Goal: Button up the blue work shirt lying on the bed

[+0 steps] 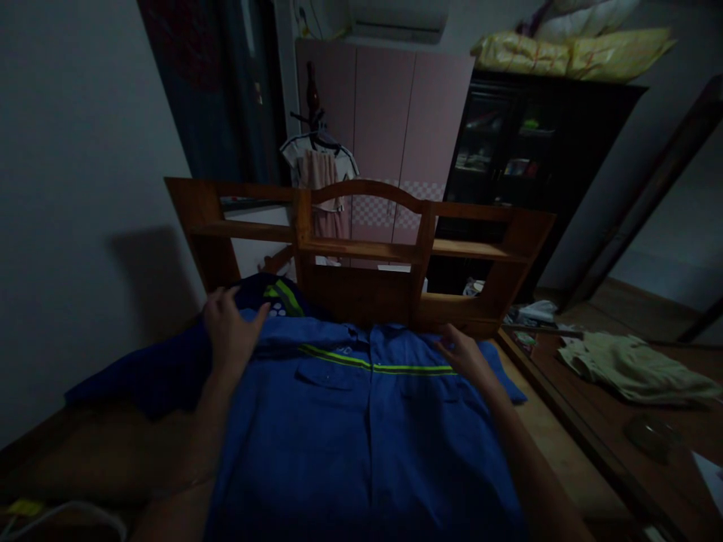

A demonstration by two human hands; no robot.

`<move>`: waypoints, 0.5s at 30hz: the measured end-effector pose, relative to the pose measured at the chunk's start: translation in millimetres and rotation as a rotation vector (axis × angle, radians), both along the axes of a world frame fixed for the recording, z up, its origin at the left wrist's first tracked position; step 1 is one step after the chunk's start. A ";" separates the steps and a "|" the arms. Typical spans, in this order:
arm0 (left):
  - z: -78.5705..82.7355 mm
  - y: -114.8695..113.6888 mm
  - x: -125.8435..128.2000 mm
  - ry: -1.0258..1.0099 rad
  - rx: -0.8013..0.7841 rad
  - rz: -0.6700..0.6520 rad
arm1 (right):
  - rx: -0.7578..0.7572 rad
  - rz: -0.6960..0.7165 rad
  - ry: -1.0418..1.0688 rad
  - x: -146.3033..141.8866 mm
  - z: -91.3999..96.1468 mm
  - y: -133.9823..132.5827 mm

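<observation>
A blue work jacket (333, 421) with yellow-green stripes across the chest lies spread out in front of me, its collar toward the wooden headboard. Over its left shoulder area is my left hand (231, 327), thumb and fingers apart, holding nothing. My right hand (459, 351) is at the right shoulder, its fingers drawn together; whether cloth is pinched between them is too dark to make out. Beyond my left hand lies a darker blue garment (163, 373) with a yellow-green band and pale dots.
The wooden headboard (361, 252) with open shelves stands at the far end of the bed boards (565, 436). A pale folded cloth (633, 365) lies to the right. Behind are a pink wardrobe (384, 120), hanging clothes (319, 169) and a dark cabinet (542, 150).
</observation>
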State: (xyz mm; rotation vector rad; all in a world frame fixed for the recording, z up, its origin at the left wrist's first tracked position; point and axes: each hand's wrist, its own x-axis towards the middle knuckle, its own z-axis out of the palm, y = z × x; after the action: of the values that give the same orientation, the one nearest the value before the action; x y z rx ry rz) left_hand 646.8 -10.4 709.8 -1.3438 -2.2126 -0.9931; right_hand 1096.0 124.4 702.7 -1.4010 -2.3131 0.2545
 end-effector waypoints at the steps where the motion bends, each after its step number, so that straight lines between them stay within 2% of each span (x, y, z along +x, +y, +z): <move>1: 0.7 10.8 10.0 0.017 -0.056 -0.065 | 0.008 -0.016 -0.017 -10.9 -8.5 9.4; 4: -5.6 45.3 41.1 0.070 -0.459 -0.328 | 0.018 -0.094 -0.072 -40.4 -35.4 30.1; 7: -20.4 74.1 61.4 0.049 -0.620 -0.382 | 0.024 -0.187 -0.109 -56.7 -57.6 39.4; 11: -33.3 104.5 60.5 -0.046 -0.790 -0.407 | 0.029 -0.233 -0.147 -59.5 -73.1 45.6; 15: -35.2 128.3 46.3 -0.157 -0.989 -0.551 | -0.026 -0.164 -0.202 -53.4 -73.9 55.4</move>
State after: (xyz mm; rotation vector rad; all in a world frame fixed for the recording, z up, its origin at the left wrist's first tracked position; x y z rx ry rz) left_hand 693.0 117.9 674.7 -2.4416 -2.6219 -0.0447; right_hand 1042.6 179.7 628.8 -1.6876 -2.3411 0.0977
